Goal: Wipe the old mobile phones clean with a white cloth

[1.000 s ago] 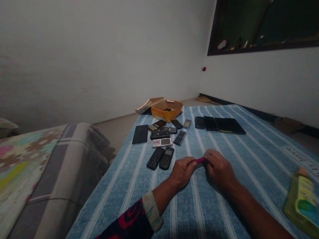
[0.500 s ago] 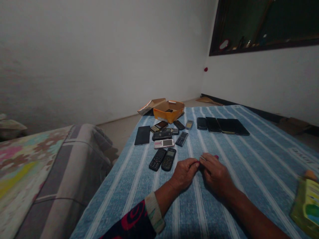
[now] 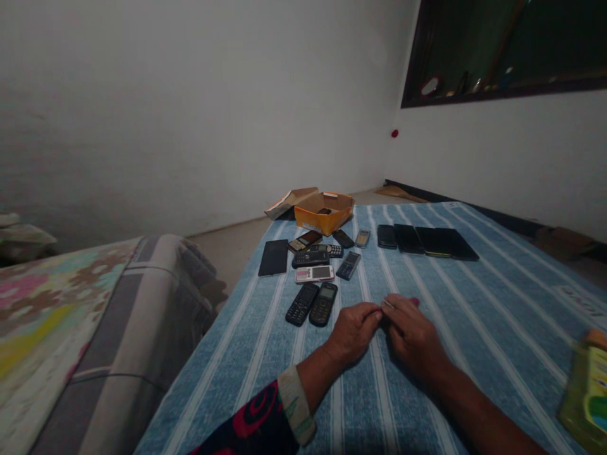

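Note:
My left hand [image 3: 353, 330] and my right hand [image 3: 411, 330] rest close together on the blue striped cloth [image 3: 474, 297]. Both have their fingers curled in, and the fingertips meet. A small pink object [image 3: 414, 301] shows only as a tip beyond my right hand's fingers; the rest is hidden inside the hands. Just ahead and left of my left hand lie two black keypad phones [image 3: 313, 303] side by side.
Several more phones [image 3: 327, 253] lie further ahead, with a row of dark smartphones [image 3: 427, 240] at the right and a black one [image 3: 274, 257] at the left. An orange cardboard box [image 3: 324, 212] stands at the far edge. A green packet [image 3: 585, 398] lies at right. A patterned couch [image 3: 71, 328] is at left.
The pink object was stretched out between both hands a second ago; now the hands have closed together over it and only its tip shows.

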`<state>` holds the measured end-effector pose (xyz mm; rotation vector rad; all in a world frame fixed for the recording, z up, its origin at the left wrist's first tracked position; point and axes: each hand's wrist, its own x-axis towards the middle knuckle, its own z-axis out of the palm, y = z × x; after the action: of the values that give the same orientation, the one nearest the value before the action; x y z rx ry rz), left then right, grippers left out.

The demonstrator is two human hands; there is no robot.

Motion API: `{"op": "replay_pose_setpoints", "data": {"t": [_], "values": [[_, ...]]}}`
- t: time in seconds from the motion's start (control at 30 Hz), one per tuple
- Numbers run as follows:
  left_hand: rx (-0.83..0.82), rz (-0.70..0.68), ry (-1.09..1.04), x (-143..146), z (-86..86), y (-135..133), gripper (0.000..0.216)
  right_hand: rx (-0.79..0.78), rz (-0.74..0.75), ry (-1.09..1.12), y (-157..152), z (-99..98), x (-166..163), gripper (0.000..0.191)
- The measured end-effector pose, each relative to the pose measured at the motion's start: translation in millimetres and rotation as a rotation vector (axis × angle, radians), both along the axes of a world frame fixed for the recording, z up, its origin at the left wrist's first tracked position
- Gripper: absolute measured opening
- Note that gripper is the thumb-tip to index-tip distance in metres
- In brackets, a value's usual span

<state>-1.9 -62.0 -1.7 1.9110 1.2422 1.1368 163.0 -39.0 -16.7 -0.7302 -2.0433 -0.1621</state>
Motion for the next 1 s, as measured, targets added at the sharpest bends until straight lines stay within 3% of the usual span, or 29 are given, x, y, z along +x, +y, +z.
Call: {"op": "replay_pose_setpoints", "data": {"t": [0.7, 1.0], "values": [[-0.019, 0.025, 0.045, -0.7, 1.5, -0.6, 0.029, -0.033, -0.126, -0.005, 15.9, -1.4, 18.8, 0.03], [0.006, 0.009, 0.023, 0.7, 1.4, 0.0, 0.028, -0.021, -0.015, -0.027, 0.9, 6.0, 0.9, 0.027]]}}
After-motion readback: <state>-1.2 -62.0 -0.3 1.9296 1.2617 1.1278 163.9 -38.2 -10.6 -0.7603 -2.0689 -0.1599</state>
